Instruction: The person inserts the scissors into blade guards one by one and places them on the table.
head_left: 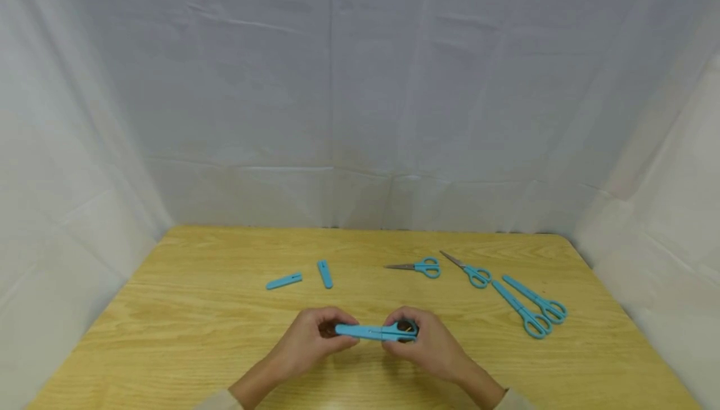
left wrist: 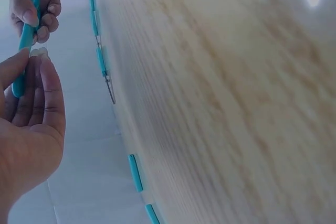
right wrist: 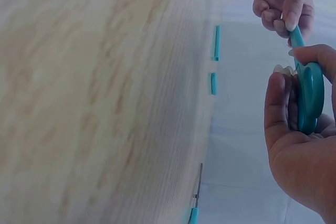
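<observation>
Between both hands, above the near part of the table, is a pair of blue scissors [head_left: 390,333] with a blue blade cover [head_left: 360,331] over its blades. My left hand [head_left: 315,340] pinches the covered blade end between thumb and fingers. The handle loops are held by my right hand [head_left: 425,346], its thumb and fingers around them. In the left wrist view the left hand [left wrist: 37,103] grips the cover's tip end. The right wrist view shows the handles [right wrist: 310,98] lying in the right hand [right wrist: 299,145]. The blades themselves are hidden inside the cover.
Two loose blue blade covers [head_left: 284,281] [head_left: 325,274] lie on the wooden table [head_left: 197,322], left of centre. Uncovered scissors [head_left: 427,267] and another uncovered pair [head_left: 477,275] lie right of centre. Farther right rest two covered pairs [head_left: 523,310] [head_left: 537,299]. White sheeting [head_left: 360,97] surrounds the table.
</observation>
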`<state>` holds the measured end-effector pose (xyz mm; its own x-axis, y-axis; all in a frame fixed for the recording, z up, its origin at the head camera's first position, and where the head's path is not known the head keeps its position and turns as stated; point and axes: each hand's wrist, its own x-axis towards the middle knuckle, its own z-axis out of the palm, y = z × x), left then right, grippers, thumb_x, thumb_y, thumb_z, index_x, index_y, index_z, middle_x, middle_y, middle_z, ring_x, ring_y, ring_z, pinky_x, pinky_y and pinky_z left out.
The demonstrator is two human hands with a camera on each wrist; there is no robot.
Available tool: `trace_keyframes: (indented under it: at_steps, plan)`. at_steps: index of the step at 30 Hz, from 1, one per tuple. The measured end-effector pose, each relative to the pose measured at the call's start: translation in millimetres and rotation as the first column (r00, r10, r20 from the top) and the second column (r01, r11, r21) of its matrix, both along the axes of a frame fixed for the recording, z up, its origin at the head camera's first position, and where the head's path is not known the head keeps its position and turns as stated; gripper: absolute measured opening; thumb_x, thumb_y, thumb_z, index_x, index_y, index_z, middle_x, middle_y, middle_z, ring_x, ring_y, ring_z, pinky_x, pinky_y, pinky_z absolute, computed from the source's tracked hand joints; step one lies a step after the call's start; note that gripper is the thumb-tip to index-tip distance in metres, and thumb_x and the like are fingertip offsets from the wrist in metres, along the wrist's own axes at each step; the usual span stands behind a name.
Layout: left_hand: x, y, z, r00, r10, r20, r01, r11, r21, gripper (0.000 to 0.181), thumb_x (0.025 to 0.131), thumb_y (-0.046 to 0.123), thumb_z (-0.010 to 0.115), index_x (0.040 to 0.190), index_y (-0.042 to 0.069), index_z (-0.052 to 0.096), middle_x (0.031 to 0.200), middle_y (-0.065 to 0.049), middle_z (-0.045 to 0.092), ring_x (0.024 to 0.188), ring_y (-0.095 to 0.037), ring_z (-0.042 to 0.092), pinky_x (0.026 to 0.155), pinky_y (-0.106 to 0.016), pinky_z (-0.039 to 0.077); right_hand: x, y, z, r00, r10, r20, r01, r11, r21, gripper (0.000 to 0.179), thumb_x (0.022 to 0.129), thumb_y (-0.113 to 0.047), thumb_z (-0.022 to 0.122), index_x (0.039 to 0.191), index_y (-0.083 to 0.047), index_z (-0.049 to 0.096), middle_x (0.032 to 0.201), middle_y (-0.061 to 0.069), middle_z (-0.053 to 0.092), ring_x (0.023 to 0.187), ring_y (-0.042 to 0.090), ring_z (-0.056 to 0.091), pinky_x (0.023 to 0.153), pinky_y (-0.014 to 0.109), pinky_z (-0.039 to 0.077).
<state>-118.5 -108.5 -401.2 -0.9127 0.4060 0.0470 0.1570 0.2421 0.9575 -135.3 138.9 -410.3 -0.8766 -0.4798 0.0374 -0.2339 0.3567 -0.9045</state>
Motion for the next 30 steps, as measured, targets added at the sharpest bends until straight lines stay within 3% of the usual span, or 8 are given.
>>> trace_keyframes:
  at_steps: [5, 16, 24, 30]
  plan:
    - [0.0, 1.4, -1.0, 0.999, 0.014, -0.028, -0.015, 0.999, -0.036, 0.019, 0.086, 0.02, 0.074, 0.101, 0.009, 0.071, 0.093, -0.002, 0.067, 0.078, -0.017, 0.063, 0.066, -0.027, 0.053, -0.4, 0, -1.8, 1.0, 0.001, -0.018, -0.001, 1.0, -0.01, 0.027, 0.083, -0.024, 0.075, 0.1, -0.009, 0.06, 0.085, 0.0, 0.06, 0.072, 0.016, 0.053, 0.064, 0.026, 0.047]
    - [0.5, 1.7, -5.7, 0.999, 0.012, -0.033, -0.014, 0.999, -0.048, 0.018, 0.084, 0.023, 0.075, 0.099, 0.013, 0.072, 0.091, 0.001, 0.067, 0.076, -0.015, 0.06, 0.064, -0.027, 0.052, -0.3, 3, -3.8, 0.996, 0.041, -0.074, -0.039, 0.999, 0.024, 0.021, 0.084, -0.026, 0.075, 0.094, -0.017, 0.059, 0.089, -0.003, 0.061, 0.076, 0.016, 0.056, 0.067, 0.028, 0.049]
    - [-1.2, -2.8, -6.8, 0.999, 0.018, -0.05, -0.021, 0.998, -0.051, 0.043, 0.087, 0.019, 0.073, 0.124, 0.002, 0.06, 0.097, -0.008, 0.066, 0.083, -0.017, 0.063, 0.067, -0.028, 0.055, -1.3, 7, -4.1, 0.999, 0.0, -0.053, 0.001, 1.0, 0.028, 0.024, 0.084, -0.028, 0.074, 0.095, -0.014, 0.059, 0.09, -0.002, 0.061, 0.078, 0.018, 0.056, 0.067, 0.028, 0.049]
    - [-3.0, -9.9, -7.7, 0.995, 0.047, -0.092, -0.054, 0.996, -0.067, 0.046, 0.088, 0.02, 0.071, 0.128, 0.003, 0.057, 0.109, -0.014, 0.062, 0.093, -0.022, 0.062, 0.072, -0.028, 0.053, -6.8, 23, -4.4, 0.998, -0.057, -0.029, 0.058, 0.998, 0.022, 0.026, 0.085, -0.029, 0.074, 0.097, -0.011, 0.06, 0.088, 0.001, 0.061, 0.074, 0.017, 0.054, 0.064, 0.027, 0.048]
